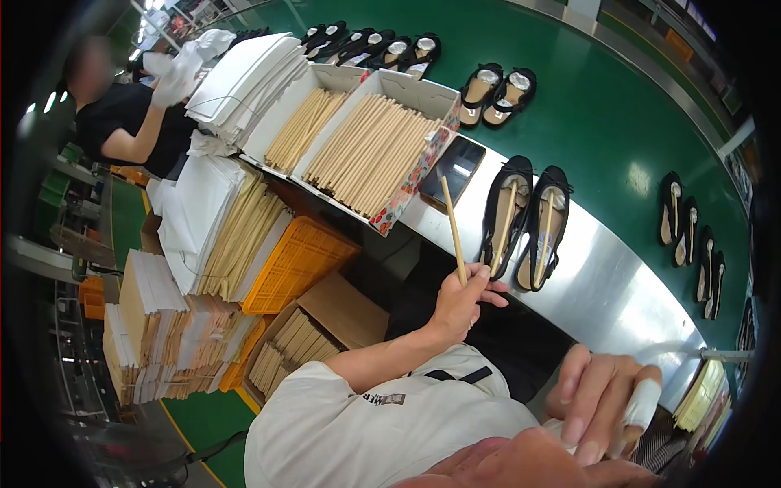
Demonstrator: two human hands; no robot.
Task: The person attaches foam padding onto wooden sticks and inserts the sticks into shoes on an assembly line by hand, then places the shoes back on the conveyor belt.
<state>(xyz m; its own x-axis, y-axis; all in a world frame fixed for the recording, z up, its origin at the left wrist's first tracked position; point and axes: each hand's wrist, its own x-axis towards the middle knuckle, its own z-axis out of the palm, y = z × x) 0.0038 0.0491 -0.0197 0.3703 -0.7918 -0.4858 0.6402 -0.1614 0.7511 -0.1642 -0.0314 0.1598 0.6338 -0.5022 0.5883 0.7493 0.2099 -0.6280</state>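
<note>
My left hand (464, 302) pinches the lower end of a thin wooden stick (452, 224), which points up and away from me. Just beyond its fingers, a pair of black slingback flats, a left shoe (506, 215) and a right shoe (543, 232), lies on the metal table edge. Each has a similar stick lying lengthwise inside and pale stuffing in the toe. My right hand (606, 398) is raised close to the camera beside my face, fingers curled, with a white wrap on one finger. What lies under its fingertips is hidden.
An open box (443, 150) of wooden sticks stands beside a phone (455, 167). A green conveyor belt (618, 122) carries more shoe pairs. At left are paper stacks (244, 81), an orange crate (297, 264), a carton (350, 309) of bundled sticks and another person (130, 122).
</note>
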